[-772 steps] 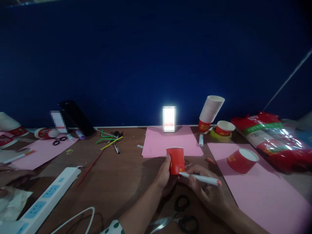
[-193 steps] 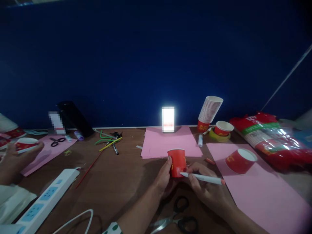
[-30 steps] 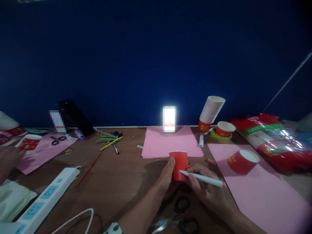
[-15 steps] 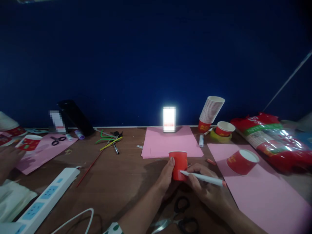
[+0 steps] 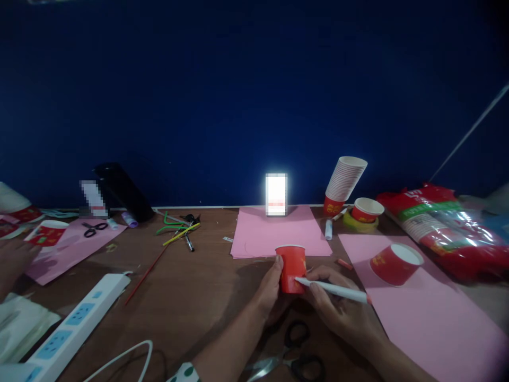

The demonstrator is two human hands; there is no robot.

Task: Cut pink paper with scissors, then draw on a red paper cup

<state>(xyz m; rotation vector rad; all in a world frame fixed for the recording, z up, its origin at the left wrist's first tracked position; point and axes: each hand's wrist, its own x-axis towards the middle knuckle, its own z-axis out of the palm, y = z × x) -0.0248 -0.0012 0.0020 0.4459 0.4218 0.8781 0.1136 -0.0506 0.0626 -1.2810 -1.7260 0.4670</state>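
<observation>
I watched the left hand point(image 5: 270, 292) hold a red paper cup point(image 5: 291, 265) upright, beyond the scissors point(image 5: 292, 364) — the right hand point(image 5: 333, 303) pinched a white marker point(image 5: 340, 291), tip against the cup's lower side.

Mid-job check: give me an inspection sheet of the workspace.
Surface: brown table, partly covered by pink sheets.
Job's things: red cup, roughly upright; white marker, tip at the cup's side.
Clutter: scissors at the view's bottom edge; green and yellow strips, left of centre.
Hands: left hand holds the cup; right hand holds the marker.
Cables: white cable looped beside the power strip.
Surroundings: dark blue wall behind; another person's hand, far left.
</observation>
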